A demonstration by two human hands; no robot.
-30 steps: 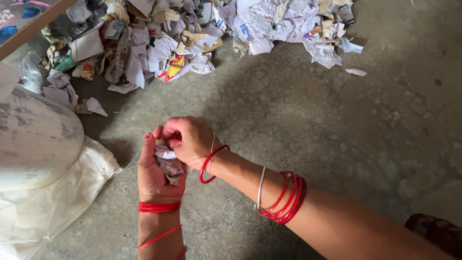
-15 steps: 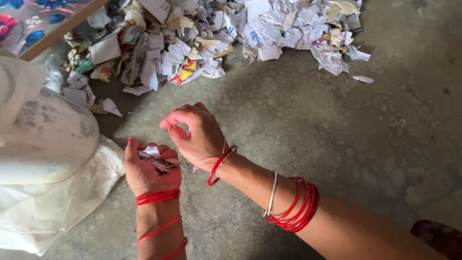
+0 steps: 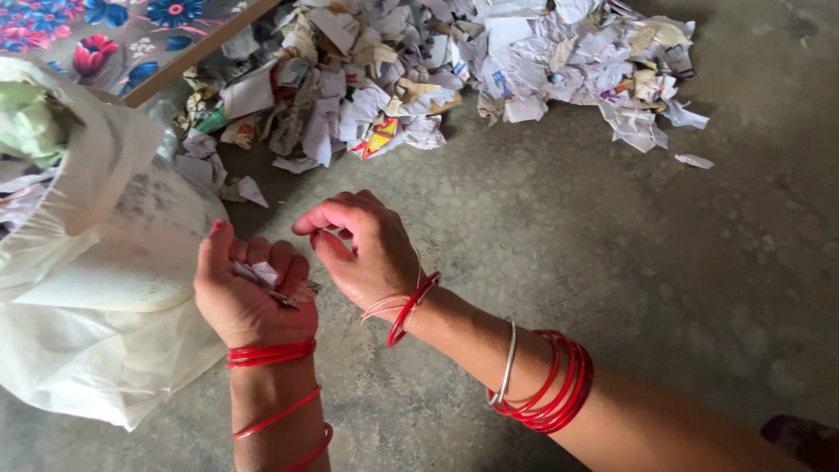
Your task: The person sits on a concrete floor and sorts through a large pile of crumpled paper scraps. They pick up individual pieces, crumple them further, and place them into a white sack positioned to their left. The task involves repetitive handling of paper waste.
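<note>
My left hand [image 3: 249, 297] is closed around a crumpled wad of paper scraps [image 3: 262, 278], beside a big white sack [image 3: 96, 288] at the left. Just to its right my right hand [image 3: 363, 249] hovers with fingers loosely curled and nothing in them that I can see. Red bangles ring both wrists. A wide heap of torn and crumpled paper [image 3: 454, 61] lies on the concrete floor beyond the hands.
The white sack is stuffed and bulging, with green and white paper showing at its open top [image 3: 31, 122]. A flower-patterned board [image 3: 114, 35] with a wooden edge lies at the upper left. One loose scrap [image 3: 695, 161] sits apart at the right of the heap.
My right hand has let go of the wad and drawn away to the right. My left hand has closed on the wad and shifted left toward the sack. The view has tilted, showing more of the sack.
</note>
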